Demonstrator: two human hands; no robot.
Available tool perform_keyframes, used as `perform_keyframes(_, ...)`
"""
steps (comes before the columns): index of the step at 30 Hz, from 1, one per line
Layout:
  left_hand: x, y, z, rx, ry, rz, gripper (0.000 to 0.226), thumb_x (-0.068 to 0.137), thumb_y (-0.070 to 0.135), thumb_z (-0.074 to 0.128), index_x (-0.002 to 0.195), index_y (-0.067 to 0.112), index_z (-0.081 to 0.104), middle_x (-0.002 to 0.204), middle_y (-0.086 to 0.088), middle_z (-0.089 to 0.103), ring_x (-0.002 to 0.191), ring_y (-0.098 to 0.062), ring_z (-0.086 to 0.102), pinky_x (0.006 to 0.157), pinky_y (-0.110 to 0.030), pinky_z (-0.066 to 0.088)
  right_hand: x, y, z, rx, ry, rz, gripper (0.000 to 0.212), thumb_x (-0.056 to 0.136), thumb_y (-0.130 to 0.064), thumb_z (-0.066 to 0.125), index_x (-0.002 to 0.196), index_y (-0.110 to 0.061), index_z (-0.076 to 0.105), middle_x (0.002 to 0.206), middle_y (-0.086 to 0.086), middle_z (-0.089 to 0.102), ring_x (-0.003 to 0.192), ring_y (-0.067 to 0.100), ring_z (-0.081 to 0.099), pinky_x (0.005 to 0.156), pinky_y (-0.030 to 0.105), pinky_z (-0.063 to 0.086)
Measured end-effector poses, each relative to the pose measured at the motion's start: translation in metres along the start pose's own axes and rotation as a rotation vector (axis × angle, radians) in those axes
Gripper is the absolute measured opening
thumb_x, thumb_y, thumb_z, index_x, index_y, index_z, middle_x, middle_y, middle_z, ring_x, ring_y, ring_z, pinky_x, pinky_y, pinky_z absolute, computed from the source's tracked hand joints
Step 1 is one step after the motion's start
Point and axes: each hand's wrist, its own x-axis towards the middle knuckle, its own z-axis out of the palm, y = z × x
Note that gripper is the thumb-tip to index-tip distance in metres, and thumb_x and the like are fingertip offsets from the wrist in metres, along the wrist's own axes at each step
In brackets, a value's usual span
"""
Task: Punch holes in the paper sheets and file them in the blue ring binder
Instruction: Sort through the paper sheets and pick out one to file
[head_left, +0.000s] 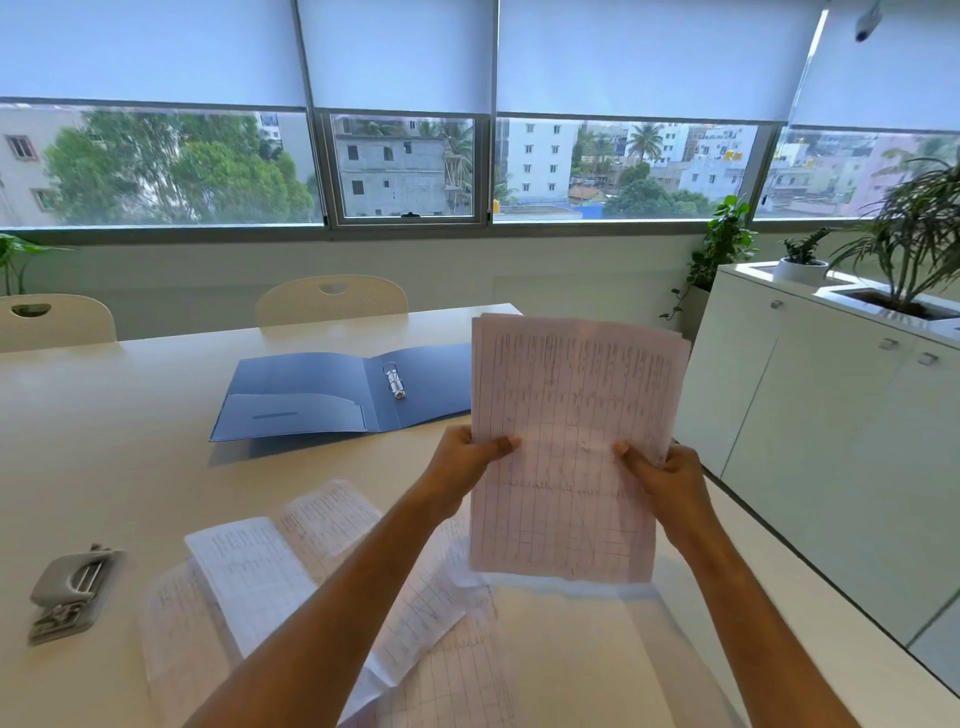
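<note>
I hold a stack of ruled paper sheets (569, 415) upright above the table, its lower edge just off the surface. My left hand (467, 457) grips the stack's left edge and my right hand (662, 480) grips its right edge. The blue ring binder (311, 397) lies open and flat on the table beyond my left hand, its metal rings (393, 379) standing at the spine. More loose sheets (270, 566) are scattered on the table under my forearms. A grey hole punch (72, 590) rests at the near left.
The white table (104, 467) stretches left and ahead. Two cream chairs (332, 299) stand at its far side. A white cabinet (831, 415) with potted plants (904, 249) stands close on the right. Windows run along the back wall.
</note>
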Motion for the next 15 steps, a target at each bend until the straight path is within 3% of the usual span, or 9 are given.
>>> perform_keyframes(3, -0.002, 0.002, -0.002, 0.015, 0.017, -0.027, 0.016, 0.092, 0.024, 0.059, 0.104, 0.014, 0.062, 0.101, -0.005, 0.07, 0.095, -0.029, 0.068, 0.082, -0.045, 0.056, 0.0, -0.001, 0.003, -0.015, -0.001, -0.016, 0.016, 0.087, -0.033, 0.065, 0.092, -0.018, 0.066, 0.081, -0.004, 0.074, 0.073, 0.02, 0.072, 0.072, 0.042, 0.059)
perform_keyframes(5, -0.006, 0.005, -0.006, 0.015, 0.03, -0.052, 0.016, 0.091, 0.025, 0.061, 0.104, 0.015, 0.062, 0.101, -0.004, 0.07, 0.095, -0.027, 0.068, 0.077, -0.04, 0.057, 0.0, -0.001, 0.007, -0.016, -0.013, -0.026, 0.023, 0.086, -0.035, 0.065, 0.098, -0.015, 0.064, 0.088, 0.0, 0.073, 0.078, 0.023, 0.072, 0.074, 0.042, 0.059)
perform_keyframes(10, -0.022, 0.011, -0.026, -0.077, 0.064, -0.118, 0.015, 0.09, 0.021, 0.061, 0.099, 0.011, 0.067, 0.096, -0.004, 0.072, 0.087, -0.02, 0.07, 0.068, -0.032, 0.058, 0.0, -0.004, 0.016, -0.008, -0.037, 0.001, 0.011, 0.087, -0.031, 0.066, 0.092, -0.023, 0.061, 0.086, -0.002, 0.072, 0.076, 0.021, 0.071, 0.071, 0.038, 0.059)
perform_keyframes(15, -0.047, 0.008, -0.056, 0.011, 0.23, -0.1, 0.033, 0.092, 0.04, 0.054, 0.091, 0.012, 0.07, 0.089, -0.007, 0.073, 0.079, -0.02, 0.069, 0.068, -0.028, 0.055, -0.002, -0.009, 0.031, -0.024, -0.116, 0.044, 0.012, 0.087, -0.032, 0.067, 0.091, -0.022, 0.061, 0.086, 0.001, 0.073, 0.073, 0.021, 0.072, 0.066, 0.033, 0.059)
